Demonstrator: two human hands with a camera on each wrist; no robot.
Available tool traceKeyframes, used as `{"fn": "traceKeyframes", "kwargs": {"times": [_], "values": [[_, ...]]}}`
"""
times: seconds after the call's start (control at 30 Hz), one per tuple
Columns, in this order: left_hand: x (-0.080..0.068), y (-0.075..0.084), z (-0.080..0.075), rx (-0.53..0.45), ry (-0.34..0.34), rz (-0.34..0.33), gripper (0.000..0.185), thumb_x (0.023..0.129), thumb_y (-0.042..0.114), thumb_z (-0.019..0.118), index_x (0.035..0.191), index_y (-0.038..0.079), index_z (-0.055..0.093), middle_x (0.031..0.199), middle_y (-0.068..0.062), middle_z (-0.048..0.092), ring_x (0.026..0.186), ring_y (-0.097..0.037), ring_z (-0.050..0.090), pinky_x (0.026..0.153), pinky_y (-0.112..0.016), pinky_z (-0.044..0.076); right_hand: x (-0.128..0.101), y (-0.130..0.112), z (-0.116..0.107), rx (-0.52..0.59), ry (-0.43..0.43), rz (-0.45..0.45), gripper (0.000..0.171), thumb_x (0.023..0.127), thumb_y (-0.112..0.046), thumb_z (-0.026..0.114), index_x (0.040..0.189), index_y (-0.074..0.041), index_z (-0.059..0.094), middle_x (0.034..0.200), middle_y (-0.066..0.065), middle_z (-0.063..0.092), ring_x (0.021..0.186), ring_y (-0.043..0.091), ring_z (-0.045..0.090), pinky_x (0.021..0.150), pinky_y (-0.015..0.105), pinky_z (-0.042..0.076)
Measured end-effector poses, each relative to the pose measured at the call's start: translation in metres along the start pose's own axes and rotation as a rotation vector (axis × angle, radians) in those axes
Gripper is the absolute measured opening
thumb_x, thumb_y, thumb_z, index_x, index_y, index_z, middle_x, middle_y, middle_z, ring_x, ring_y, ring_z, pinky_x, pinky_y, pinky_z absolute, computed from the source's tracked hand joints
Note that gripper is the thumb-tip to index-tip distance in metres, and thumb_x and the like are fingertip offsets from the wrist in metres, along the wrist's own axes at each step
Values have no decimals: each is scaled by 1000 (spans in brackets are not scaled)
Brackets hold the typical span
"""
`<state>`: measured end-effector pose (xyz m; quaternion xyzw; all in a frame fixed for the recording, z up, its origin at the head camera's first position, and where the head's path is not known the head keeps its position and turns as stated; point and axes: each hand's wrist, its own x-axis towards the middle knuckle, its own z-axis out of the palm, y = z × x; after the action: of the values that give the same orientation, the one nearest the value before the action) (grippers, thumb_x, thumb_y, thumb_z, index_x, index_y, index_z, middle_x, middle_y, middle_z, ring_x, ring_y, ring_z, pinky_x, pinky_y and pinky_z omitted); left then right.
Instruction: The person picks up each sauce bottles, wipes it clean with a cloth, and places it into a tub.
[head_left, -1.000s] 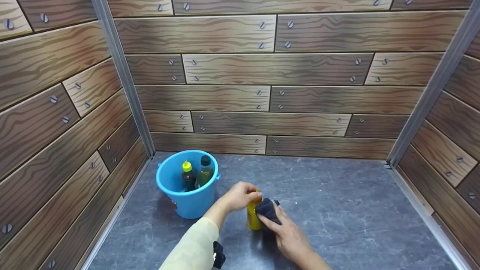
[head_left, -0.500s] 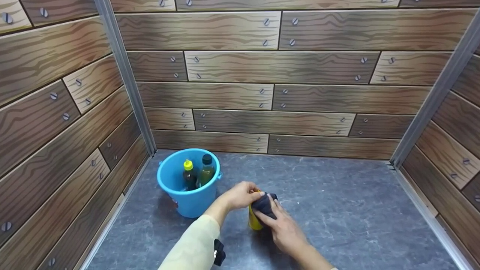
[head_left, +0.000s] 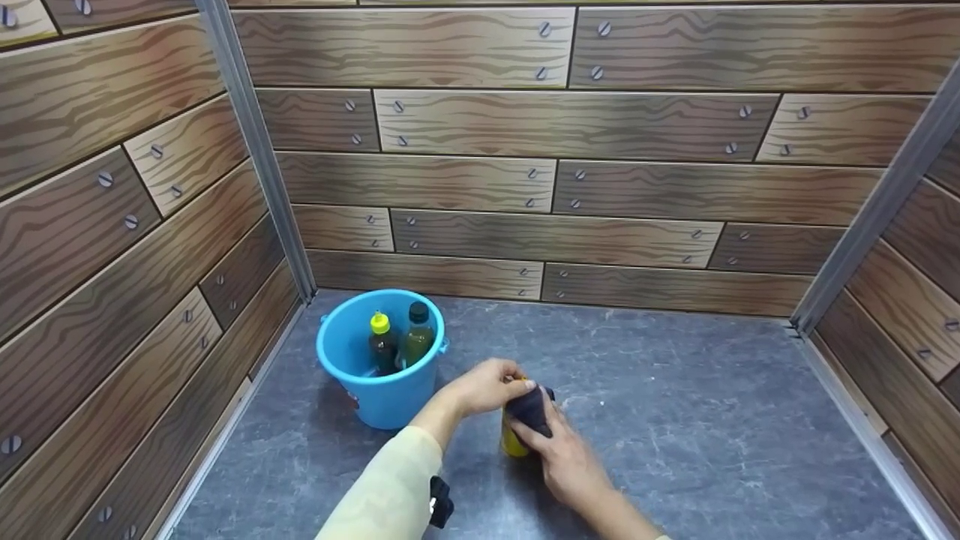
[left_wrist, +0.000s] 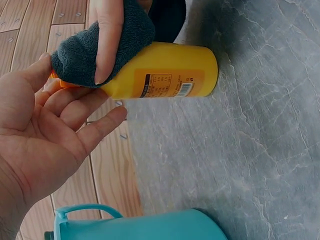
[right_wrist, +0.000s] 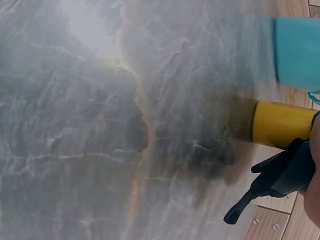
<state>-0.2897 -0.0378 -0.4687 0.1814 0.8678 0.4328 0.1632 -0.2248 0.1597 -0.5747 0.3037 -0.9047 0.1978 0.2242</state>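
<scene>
A yellow bottle (head_left: 513, 442) with an orange top stands upright on the grey surface. My left hand (head_left: 484, 388) pinches it at the top between thumb and fingers; in the left wrist view the bottle (left_wrist: 172, 72) shows a printed label and barcode. My right hand (head_left: 574, 461) holds a dark cloth (head_left: 528, 412) wrapped against the bottle's upper part. Seen from the left wrist, the cloth (left_wrist: 77, 55) covers the bottle's shoulder under a right finger. In the right wrist view, a loose end of the cloth (right_wrist: 280, 175) hangs beside the bottle (right_wrist: 282, 124).
Left of the hands stands a blue bucket (head_left: 394, 401). Inside it are a dark bottle with a yellow cap (head_left: 383, 349) and a bottle with a dark cap (head_left: 418, 337). Wood-patterned walls (head_left: 465, 124) border the grey surface (head_left: 697, 405) at the back and sides.
My right hand has moved the cloth up the bottle toward its top and my left fingertips. The left hand keeps its grip. The head view has tilted slightly downward.
</scene>
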Motion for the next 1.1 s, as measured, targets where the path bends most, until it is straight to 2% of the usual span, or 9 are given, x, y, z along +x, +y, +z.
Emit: {"fn": "traceKeyframes", "kwargs": {"times": [0.13,0.2,0.43,0.7,0.97,1.1], "values": [[0,0,-1,2,-8,-6,30,109,38,62,120,13,75,112,1,72,104,-18,67,98,-49,55,-4,0,8,-4,27,3,74,82,10,74,142,-33,68,156,40,39,130,59,54,73,55,61],[0,1,-2,13,-9,-3,30,109,39,62,120,13,75,112,1,72,103,-18,67,98,-49,55,-6,0,11,7,31,8,76,82,11,74,144,-33,67,156,42,37,128,59,55,70,52,61],[0,-1,-1,11,-18,12,27,109,39,62,114,15,75,107,2,71,98,-18,65,92,-47,54,-13,2,19,54,17,18,81,85,15,73,148,-34,64,159,43,31,124,61,57,76,53,61],[1,-2,-2,37,-10,12,28,109,39,62,114,15,74,106,2,70,97,-17,64,92,-46,54,-15,5,23,54,47,-10,87,79,17,76,148,-34,63,158,45,30,119,58,60,69,47,61],[0,-1,-2,27,-1,-9,27,108,39,63,116,15,74,107,2,70,99,-18,64,95,-47,54,-19,8,26,50,16,-14,85,79,15,75,147,-34,64,158,44,30,127,63,53,74,53,61],[0,-1,-1,25,-1,-15,27,109,39,63,117,16,74,108,2,71,100,-18,65,97,-48,54,-21,9,27,47,30,-20,81,80,12,76,146,-34,66,159,42,33,129,62,52,78,55,61]]}}
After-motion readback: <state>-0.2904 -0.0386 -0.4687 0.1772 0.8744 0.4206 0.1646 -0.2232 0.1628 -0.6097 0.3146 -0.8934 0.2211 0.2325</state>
